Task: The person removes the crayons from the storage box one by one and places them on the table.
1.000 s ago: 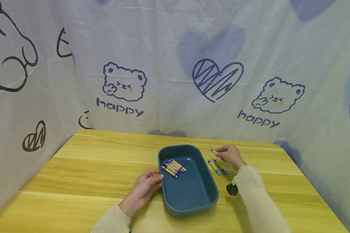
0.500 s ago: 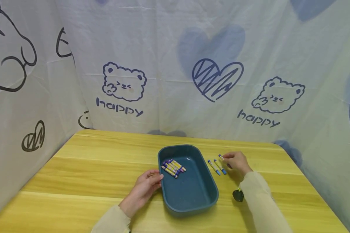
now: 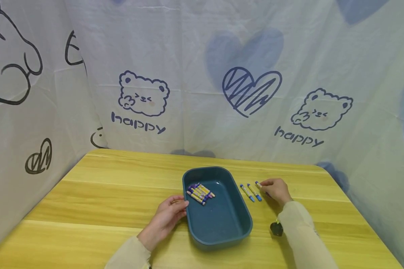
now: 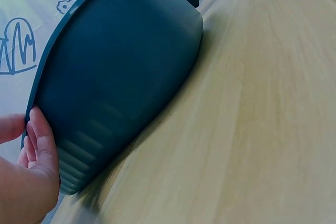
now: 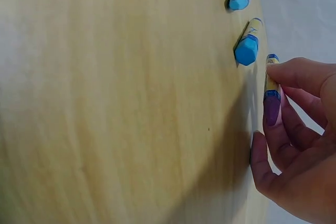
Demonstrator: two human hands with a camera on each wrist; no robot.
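Purple-tipped, the crayon [image 5: 271, 92] pinched in the right hand [image 3: 275, 190] lies beside two blue crayons [image 3: 251, 192] on the wooden table [image 3: 97, 194]. The left hand [image 3: 165, 218], fingers relaxed, rests against the teal tub [image 3: 222, 228], which holds a cluster of crayons [image 3: 200, 193].

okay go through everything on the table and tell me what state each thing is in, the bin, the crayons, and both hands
Teal bin: upright on the table, holding a cluster of crayons.
Crayons in the bin: lying bunched at its far left end.
Two blue crayons: lying side by side on the table, untouched.
Purple crayon: pinched, low at the table.
Left hand: fingers against the bin's side.
Right hand: pinching the purple crayon.
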